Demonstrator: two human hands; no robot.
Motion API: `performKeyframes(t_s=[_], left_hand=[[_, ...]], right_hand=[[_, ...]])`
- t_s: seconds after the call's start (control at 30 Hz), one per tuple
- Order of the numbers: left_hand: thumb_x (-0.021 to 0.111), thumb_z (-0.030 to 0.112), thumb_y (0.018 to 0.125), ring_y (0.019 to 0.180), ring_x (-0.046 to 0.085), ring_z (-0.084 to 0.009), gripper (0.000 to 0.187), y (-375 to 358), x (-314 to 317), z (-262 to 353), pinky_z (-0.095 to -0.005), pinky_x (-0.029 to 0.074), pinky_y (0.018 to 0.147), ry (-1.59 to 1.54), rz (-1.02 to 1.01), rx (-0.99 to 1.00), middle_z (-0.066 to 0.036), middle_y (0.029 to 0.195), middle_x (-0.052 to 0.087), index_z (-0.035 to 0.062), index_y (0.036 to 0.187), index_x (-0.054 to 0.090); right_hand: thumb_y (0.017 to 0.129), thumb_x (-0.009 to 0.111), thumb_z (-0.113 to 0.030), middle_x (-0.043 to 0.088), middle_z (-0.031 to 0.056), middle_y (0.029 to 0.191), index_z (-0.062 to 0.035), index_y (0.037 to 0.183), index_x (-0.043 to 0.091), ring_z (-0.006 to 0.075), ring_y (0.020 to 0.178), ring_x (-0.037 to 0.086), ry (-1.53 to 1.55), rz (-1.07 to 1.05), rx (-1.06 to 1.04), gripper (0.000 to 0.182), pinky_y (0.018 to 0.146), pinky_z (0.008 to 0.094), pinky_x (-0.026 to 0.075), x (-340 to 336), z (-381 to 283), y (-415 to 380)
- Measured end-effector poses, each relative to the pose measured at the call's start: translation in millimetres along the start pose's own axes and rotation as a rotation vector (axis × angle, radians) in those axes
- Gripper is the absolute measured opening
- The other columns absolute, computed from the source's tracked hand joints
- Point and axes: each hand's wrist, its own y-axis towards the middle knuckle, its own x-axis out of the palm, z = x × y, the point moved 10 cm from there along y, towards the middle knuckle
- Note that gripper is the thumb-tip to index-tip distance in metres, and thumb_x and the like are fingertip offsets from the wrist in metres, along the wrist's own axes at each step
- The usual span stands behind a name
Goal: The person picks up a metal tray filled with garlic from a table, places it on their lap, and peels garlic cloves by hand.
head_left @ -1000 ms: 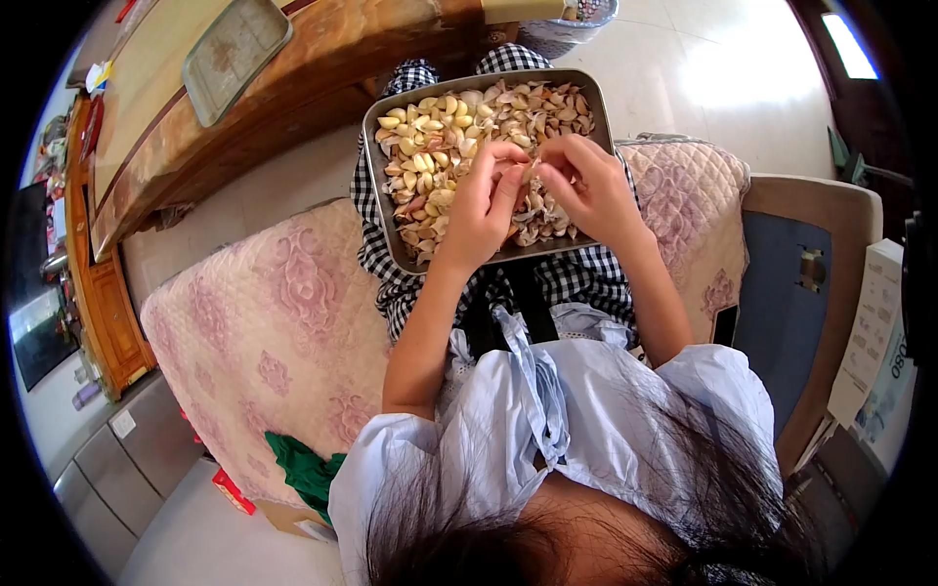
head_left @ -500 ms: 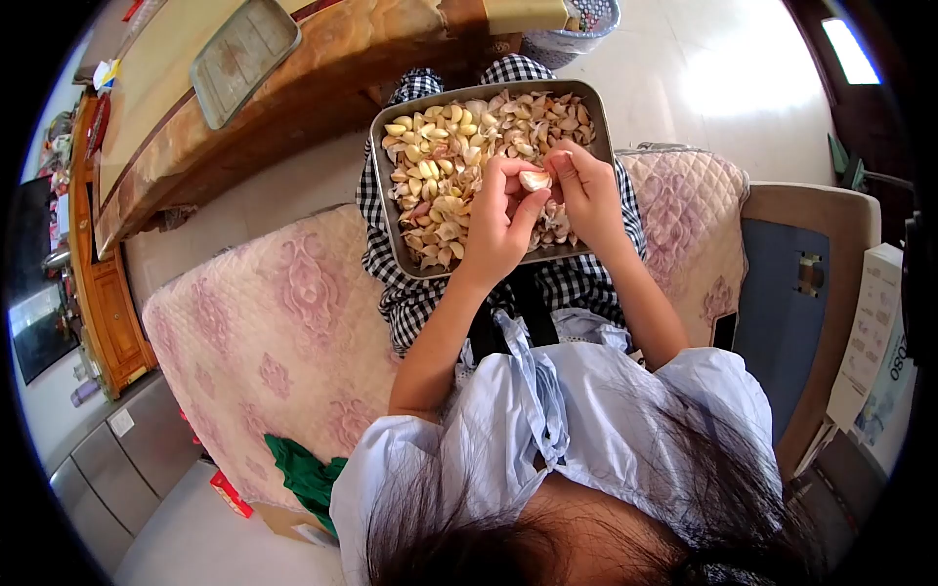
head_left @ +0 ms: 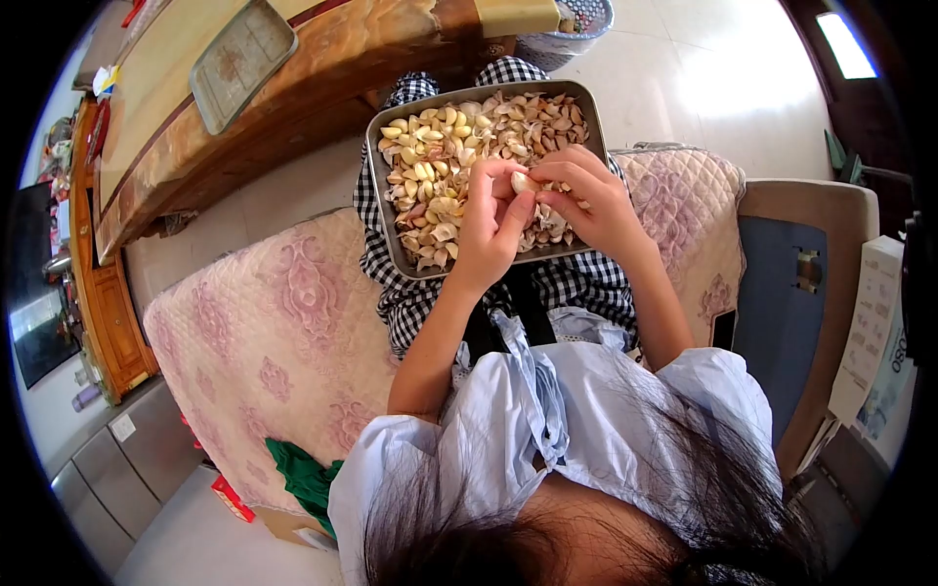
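Between the fingers and thumb of my left hand (head_left: 491, 220) is a whitish garlic clove (head_left: 524, 183). My right hand (head_left: 594, 203) meets it from the other side, its curled fingertips touching the clove; the exact grip is partly hidden. Both hands are over the near right part of a metal tray (head_left: 383, 227), which rests on my lap. Pale yellow peeled cloves (head_left: 422, 171) lie mostly on the tray's left side. Cloves in skin and loose papery husks (head_left: 552, 122) cover the right side, partly hidden by my hands.
A stone-patterned table (head_left: 322, 68) carries another shallow tray (head_left: 241, 66) at the upper left. A patterned bin (head_left: 572, 44) stands beyond my knees. I sit on a quilted cover (head_left: 283, 303), with a dark phone (head_left: 723, 330) and a blue-grey armrest panel (head_left: 782, 283) at my right.
My right hand has turned, and its fingers have come over to the clove. The clove has tilted more upright and shifted slightly left. My left hand has barely moved.
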Motion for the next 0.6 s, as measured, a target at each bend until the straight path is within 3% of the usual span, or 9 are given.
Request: performKeyframes(t_s=[0.13,0.37,0.43,0.6], left_hand=[[0.043,0.006,0.088,0.061,0.039,-0.0061,0.019,-2,0,0,-0.0191,0.034,0.054,0.019,-0.018,-0.016,-0.002,0.075,0.046,0.004,0.105,0.035],[0.042,0.007,0.089,0.059,0.038,-0.0056,0.016,-4,-3,2,-0.0186,0.032,0.053,-0.101,0.013,-0.052,-0.001,0.073,0.045,0.0029,0.103,0.037],[0.043,0.007,0.089,0.059,0.038,-0.0052,0.015,-4,-6,10,-0.0182,0.032,0.052,0.09,0.067,0.028,-0.001,0.073,0.046,0.0024,0.102,0.038],[0.045,0.012,0.089,0.059,0.04,-0.0055,0.018,-9,-6,18,-0.0179,0.033,0.052,0.219,0.071,0.082,-0.001,0.072,0.047,0.0018,0.103,0.039]], right_hand=[[0.071,0.06,-0.004,0.055,0.0095,0.077,-0.0004,0.082,0.055,0.0265,0.073,0.052,-0.003,-0.044,-0.125,0.013,0.065,0.0331,0.043,6,-6,1],[0.069,0.061,-0.002,0.056,0.0106,0.076,0.0007,0.082,0.056,0.0265,0.069,0.052,-0.004,-0.057,-0.168,0.014,0.063,0.0332,0.043,5,-18,1],[0.068,0.062,-0.001,0.056,0.0106,0.075,0.0012,0.082,0.057,0.0262,0.068,0.053,-0.015,-0.022,-0.148,0.015,0.062,0.0333,0.044,3,-20,1],[0.066,0.062,0.001,0.056,0.0104,0.074,0.0008,0.082,0.058,0.026,0.066,0.053,-0.018,-0.021,-0.159,0.017,0.06,0.033,0.044,3,-19,0]])
